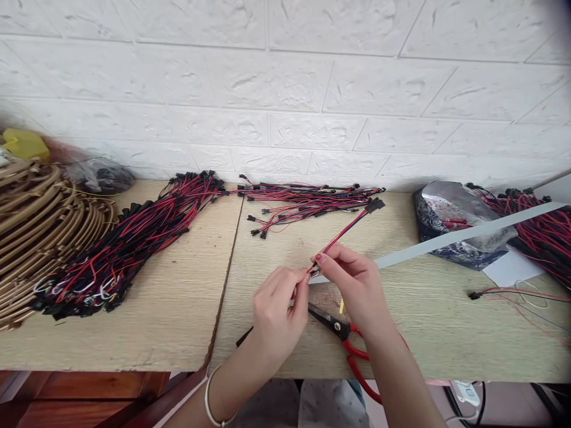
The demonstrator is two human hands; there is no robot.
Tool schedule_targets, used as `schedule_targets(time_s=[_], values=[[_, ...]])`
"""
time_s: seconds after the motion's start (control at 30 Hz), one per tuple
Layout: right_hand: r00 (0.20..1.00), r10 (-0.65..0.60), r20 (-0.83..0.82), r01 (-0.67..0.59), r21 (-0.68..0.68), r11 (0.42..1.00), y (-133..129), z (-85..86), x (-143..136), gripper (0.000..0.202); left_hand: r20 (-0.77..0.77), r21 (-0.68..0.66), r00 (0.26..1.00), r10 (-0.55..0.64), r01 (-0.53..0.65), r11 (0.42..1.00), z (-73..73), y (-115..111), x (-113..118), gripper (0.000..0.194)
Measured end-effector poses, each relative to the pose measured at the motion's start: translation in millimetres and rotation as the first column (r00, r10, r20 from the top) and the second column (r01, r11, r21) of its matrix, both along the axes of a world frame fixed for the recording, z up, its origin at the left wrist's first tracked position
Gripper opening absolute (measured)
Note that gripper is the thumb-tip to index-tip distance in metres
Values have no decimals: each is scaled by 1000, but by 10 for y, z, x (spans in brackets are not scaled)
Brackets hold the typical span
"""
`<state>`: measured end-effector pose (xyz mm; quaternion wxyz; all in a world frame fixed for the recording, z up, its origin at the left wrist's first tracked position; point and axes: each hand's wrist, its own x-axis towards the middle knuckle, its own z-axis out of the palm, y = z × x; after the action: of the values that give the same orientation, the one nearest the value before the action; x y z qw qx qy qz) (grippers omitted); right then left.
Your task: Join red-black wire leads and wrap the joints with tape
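My right hand (357,285) pinches a red and black wire lead (341,233) near its lower end; a black connector (375,205) tips its far end, pointing up and to the right. Close against it, my left hand (282,306) is closed in a pinch on the bare-looking wire ends of the same lead. Fingertips partly cover the spot where the wires meet. Below the hands lie red-handled scissors (342,330), their blades pointing up-left and partly behind my left hand.
Loose leads (307,199) lie along the white wall. A thick wire bundle (138,244) and stacked tan hoops (40,220) fill the left. On the right are a patterned bag (428,229), more wires (535,232) and a long pale strip (446,239) crossing the table.
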<state>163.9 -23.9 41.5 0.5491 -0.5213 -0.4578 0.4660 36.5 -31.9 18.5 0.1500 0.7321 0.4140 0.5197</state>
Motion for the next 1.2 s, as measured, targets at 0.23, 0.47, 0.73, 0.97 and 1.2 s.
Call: schedule_targets(time_s=[0.23,0.47,0.73,0.97,1.2], values=[[995,-78,56,79,-17,997,-10,30,-61,21,-40,25,999,9,-8,1000,-13,1,-4,15],[998,-31,60,34,-44,998,-34,6,-62,21,-28,29,999,22,-21,999,0,0,3,15],[994,-77,73,81,-59,995,-55,0,-124,26,-48,11,998,36,-35,999,-28,6,-3,14],[990,-85,110,88,-19,996,-44,-20,-110,27,142,-291,989,-45,85,953,47,51,-23,16],[989,-142,35,139,77,987,139,186,19,31,569,-513,772,-283,602,612,130,326,-336,45]])
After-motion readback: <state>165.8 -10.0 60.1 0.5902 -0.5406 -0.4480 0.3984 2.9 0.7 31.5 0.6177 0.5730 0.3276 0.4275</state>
